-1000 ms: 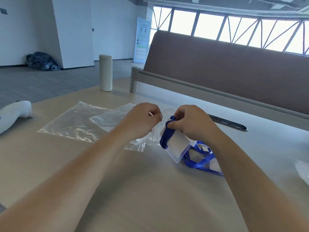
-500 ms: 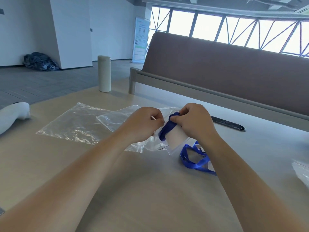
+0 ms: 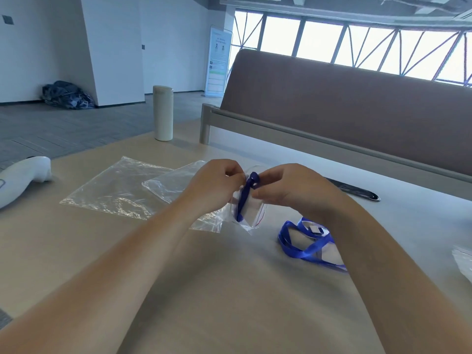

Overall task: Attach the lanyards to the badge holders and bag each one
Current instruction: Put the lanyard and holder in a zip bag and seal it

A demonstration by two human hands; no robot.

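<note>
- Your left hand (image 3: pixel 217 186) is curled, its fingertips pinching the upper edge of a small clear bag (image 3: pixel 253 222) held just above the table (image 3: pixel 229 290).
- Your right hand (image 3: pixel 290 187) faces it from the other side. Its thumb and fingers are closed in a pinch on the folded top of a blue lanyard (image 3: pixel 244 198).
- The lanyard hangs as a bunched strip between the two hands and runs down into the small clear bag.
- A badge holder (image 3: pixel 251 210) with a white card sits inside that bag, beside the lanyard. The bag's lower corner points toward the table; whether it touches cannot be told.
- A second lanyard (image 3: pixel 304 254) lies looped on the table to your right, just inside the right forearm, with a second badge holder (image 3: pixel 329 251) under its loops.
- Two spare bags lie flat beyond your left hand: a larger one (image 3: pixel 115 190) and an overlapping one (image 3: pixel 171 183), partly hidden by the left wrist.
- A pale bottle (image 3: pixel 163 113) stands upright at the far edge of the table.
- A white handle-shaped object (image 3: pixel 23 177) lies at the left edge, and a dark slim object (image 3: pixel 353 192) lies beyond your right hand.
- A brown bench back (image 3: pixel 357 111) rises behind the table.
</note>
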